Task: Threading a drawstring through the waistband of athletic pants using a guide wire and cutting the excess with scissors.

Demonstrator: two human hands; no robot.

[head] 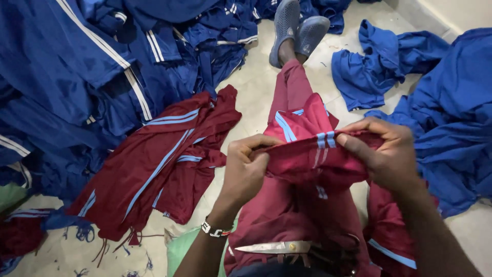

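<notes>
A maroon garment (pixel 307 159) with light blue stripes is stretched between both my hands above my lap. My left hand (pixel 246 166) pinches its left edge, and a beaded bracelet sits on that wrist. On the other side my right hand (pixel 382 149) grips the fabric beside the striped band. More of the maroon cloth hangs down over my legs. A pair of scissors (pixel 277 248) lies on my lap below the hands, blades pointing left.
A flat pile of maroon striped garments (pixel 164 164) lies on the floor to the left. Heaps of blue garments (pixel 77 77) fill the left and top. More blue cloth (pixel 451 123) lies right. My grey clogs (pixel 297 28) are ahead on the pale floor.
</notes>
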